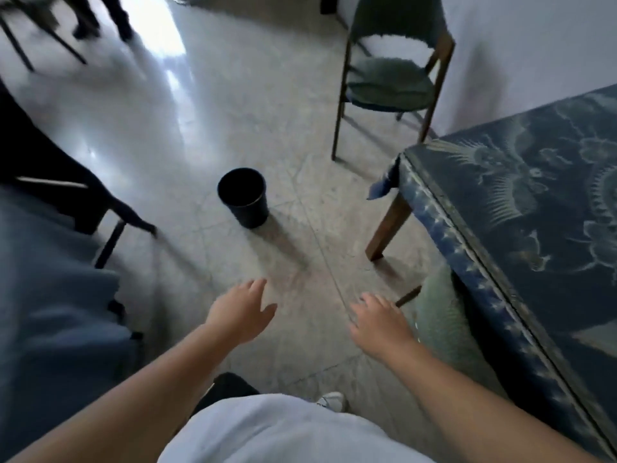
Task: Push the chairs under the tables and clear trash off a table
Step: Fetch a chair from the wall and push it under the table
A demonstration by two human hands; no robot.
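Both forearms are bare, with no sleeves, watch or rings in view. The person wears a loose, pale white cotton-like top [283,432] and dark trousers [230,385]. A white shoe [332,401] shows beneath.

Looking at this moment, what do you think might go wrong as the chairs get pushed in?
1. The black bin stands in the open walkway, so a foot could knock it over.
2. The green chair stands well clear of the table; pushing it in could snag the hanging tablecloth corner.

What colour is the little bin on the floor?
The bin is black, seen clearly in the head view.
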